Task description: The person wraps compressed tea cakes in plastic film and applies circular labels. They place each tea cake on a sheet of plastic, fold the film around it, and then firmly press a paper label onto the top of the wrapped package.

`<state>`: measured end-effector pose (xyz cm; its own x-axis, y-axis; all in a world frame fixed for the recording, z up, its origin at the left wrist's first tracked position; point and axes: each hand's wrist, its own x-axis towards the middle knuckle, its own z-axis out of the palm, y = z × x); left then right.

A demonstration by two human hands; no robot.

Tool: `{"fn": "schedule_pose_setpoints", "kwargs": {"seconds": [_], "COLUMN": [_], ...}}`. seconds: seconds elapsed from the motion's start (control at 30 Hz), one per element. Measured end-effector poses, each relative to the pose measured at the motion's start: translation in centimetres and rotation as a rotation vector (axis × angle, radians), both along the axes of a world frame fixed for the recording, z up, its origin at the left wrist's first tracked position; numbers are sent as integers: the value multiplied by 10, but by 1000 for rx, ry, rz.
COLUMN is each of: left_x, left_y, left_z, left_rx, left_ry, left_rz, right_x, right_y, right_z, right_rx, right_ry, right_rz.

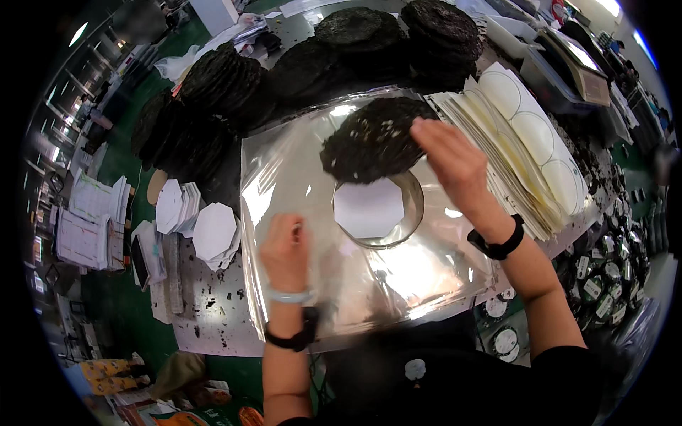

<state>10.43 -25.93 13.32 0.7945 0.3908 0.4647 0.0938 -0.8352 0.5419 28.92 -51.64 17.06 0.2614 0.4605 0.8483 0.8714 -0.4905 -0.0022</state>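
My right hand [453, 160] grips the right edge of a round, dark dried cake [375, 138], seemingly seaweed. The cake is tilted above a stack of clear, shiny plastic film sheets [298, 175]. Just below it, a white octagonal card [368, 210] lies inside a thin round ring [414, 213] on the film. The cake hides the ring's far side. My left hand [286, 250] is curled into a fist over the left part of the film, slightly blurred, and no object shows in it.
Piles of dark cakes [224, 80] line the table's far side. White octagonal cards [216, 231] lie left. Sheets with round labels [533, 133] lie right of the film, near a plastic bin [554, 80]. Several packaged round items [597, 287] fill the lower right.
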Motion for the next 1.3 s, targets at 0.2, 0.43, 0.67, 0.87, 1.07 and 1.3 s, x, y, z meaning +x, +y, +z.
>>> {"fn": "schedule_pose_setpoints", "kwargs": {"seconds": [0.2,0.43,0.67,0.87,1.07,1.3], "left_x": [-31,-2,72,136,88,78], "left_y": [11,-15,-18,-13,21,3], "left_z": [-31,-86,-56,-97,-74,-80], "left_rx": [154,272,62,71,119,544], "left_ry": [36,329,206,805,909,407], "left_rz": [-35,-581,-663,-837,-708,-811], "right_x": [-17,-16,-16,1,144,295], "right_y": [-26,-81,-13,41,161,270], "right_z": [-51,-74,-62,-105,-13,-106], "right_rx": [557,436,-1064,-1161,-947,-652], "right_ry": [611,482,944,447,780,-114], "right_rz": [-83,-226,368,58,99,-44]}}
